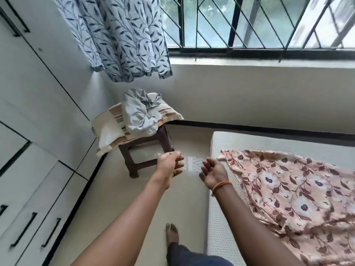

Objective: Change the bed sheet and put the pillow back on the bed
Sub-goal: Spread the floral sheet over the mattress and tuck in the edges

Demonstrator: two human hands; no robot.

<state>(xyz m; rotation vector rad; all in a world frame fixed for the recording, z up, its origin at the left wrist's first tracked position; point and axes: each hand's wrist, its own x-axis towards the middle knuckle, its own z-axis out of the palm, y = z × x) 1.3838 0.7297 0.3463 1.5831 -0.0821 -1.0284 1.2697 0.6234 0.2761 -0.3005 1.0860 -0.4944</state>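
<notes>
I see the floral sheet (pixel 299 198) spread loosely on the bare mattress (pixel 217 217). Beside the mattress, the pillow (pixel 107 129) lies on a brown stool (pixel 148 150) under a crumpled grey sheet (pixel 138 114). My left hand (pixel 169 164) and right hand (pixel 213 172) hover between them, fingers relaxed, holding nothing.

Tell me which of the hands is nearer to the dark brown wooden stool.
Left. The left hand hovers just off the dark brown wooden stool, overlapping its near right leg in this view. The right hand hangs farther right, beside the white mattress corner.
</notes>
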